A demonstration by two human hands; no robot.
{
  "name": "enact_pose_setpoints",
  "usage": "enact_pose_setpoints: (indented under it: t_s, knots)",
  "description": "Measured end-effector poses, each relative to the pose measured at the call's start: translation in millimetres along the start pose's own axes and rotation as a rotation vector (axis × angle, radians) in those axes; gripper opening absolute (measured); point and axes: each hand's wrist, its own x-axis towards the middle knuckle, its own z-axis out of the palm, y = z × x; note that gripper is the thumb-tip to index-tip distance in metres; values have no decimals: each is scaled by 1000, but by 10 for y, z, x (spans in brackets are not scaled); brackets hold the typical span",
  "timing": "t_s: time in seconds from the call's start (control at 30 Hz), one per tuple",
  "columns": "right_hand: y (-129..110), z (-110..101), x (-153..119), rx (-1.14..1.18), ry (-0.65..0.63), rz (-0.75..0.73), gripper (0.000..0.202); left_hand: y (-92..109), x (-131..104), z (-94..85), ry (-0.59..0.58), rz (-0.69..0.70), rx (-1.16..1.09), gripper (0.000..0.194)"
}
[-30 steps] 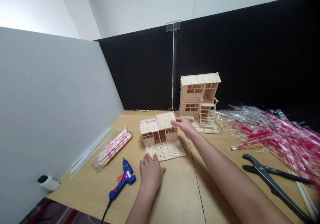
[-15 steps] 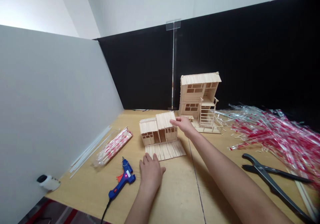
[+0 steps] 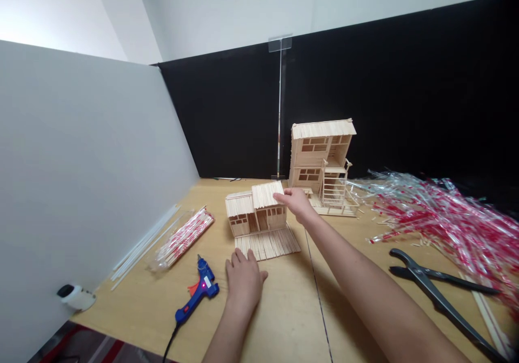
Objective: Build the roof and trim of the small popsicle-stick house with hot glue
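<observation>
A small model house (image 3: 239, 206) made of thin wooden sticks stands mid-table, with a slatted porch floor (image 3: 267, 244) in front of it. My right hand (image 3: 298, 203) grips the right end of its roof, thumb on top and the other fingers partly hidden behind. My left hand (image 3: 244, 279) lies flat on the table, fingers spread, its tips by the porch's front edge; whether they touch it I cannot tell. Behind to the right rises a taller two-storey stick house (image 3: 314, 152) with a ladder-like stair.
A blue glue gun (image 3: 198, 292) lies left of my left hand. Farther left are a bag of sticks (image 3: 186, 237), white rods (image 3: 144, 246) and a white bottle (image 3: 78, 297). On the right lie black-handled pliers (image 3: 432, 284) and a heap of red-and-clear wrappers (image 3: 438, 217). A black panel (image 3: 227, 114) closes the back.
Both hands and the small house hold nearly the same places. The whole view has shifted very slightly.
</observation>
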Motion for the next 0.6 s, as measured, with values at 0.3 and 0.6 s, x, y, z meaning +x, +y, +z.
enact_pose_setpoints:
  t_s: [0.3, 0.6]
  knots:
    - [-82, 144, -228, 126, 51, -14, 34, 4, -6, -16, 10, 2, -23, 67]
    - [-133, 519, -406, 455, 69, 115, 32, 11, -13, 6, 61, -5, -36, 66]
